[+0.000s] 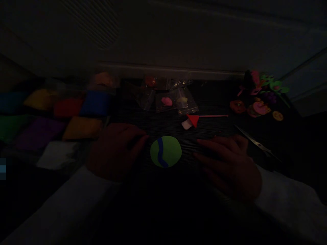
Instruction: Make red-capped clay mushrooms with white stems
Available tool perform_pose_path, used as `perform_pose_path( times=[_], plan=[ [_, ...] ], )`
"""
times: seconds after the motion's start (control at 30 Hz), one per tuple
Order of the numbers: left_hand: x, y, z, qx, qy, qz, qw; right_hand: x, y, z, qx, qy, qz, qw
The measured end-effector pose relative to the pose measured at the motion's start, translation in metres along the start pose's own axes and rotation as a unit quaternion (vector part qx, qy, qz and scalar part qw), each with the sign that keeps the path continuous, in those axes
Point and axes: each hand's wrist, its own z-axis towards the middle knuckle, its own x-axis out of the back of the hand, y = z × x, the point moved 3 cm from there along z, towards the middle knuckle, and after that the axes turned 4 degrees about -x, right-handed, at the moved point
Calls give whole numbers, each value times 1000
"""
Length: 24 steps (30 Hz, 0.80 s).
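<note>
a blue-striped green circle (171, 151) lies between the left hand (113, 151), grip too dark to tell, and the right hand (231, 165), grip spread.

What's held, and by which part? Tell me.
Nothing visibly held: the left hand and right hand flank the green disc, both apart from it.

We locate the clay disc (172, 151) on the bench (212, 98) between the left hand (114, 149) and the right hand (227, 163), a strip (160, 153) crossing its left half. Behind it, slightly rightward, lies a mushroom-shaped piece (193, 120), with a thin rod (214, 116) to its right. Farther back we find zip bags (187, 108), two holding lumps (167, 101). Clay packs (94, 103) lie at left; scissors (260, 145) lie right of the right hand, with modelled flowers (277, 86) behind them.
</note>
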Motion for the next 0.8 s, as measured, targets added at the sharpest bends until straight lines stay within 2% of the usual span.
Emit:
perform_pose_path(
  times=[0.3, 0.4, 0.53, 0.63, 0.8],
  plan=[
    [0, 0, 0, -1, 7, -1, 1000, 5, 6, 0, -33, 9, 58, 998],
    [0, 0, 0, 0, -1, 3, 1000, 4, 2, -1, -17, 10, 70, 997],
    [1, 1, -1, -9, 19, 6, 1000, 3, -3, -2, 13, 8, 56, 998],
    [2, 2, -1, -12, 29, 9, 999, 4, -3, -1, 2, 26, 45, 999],
    [-1, 0, 0, 5, -6, 11, 1000, 1, 2, 3, -34, 17, -15, 999]
  ],
)
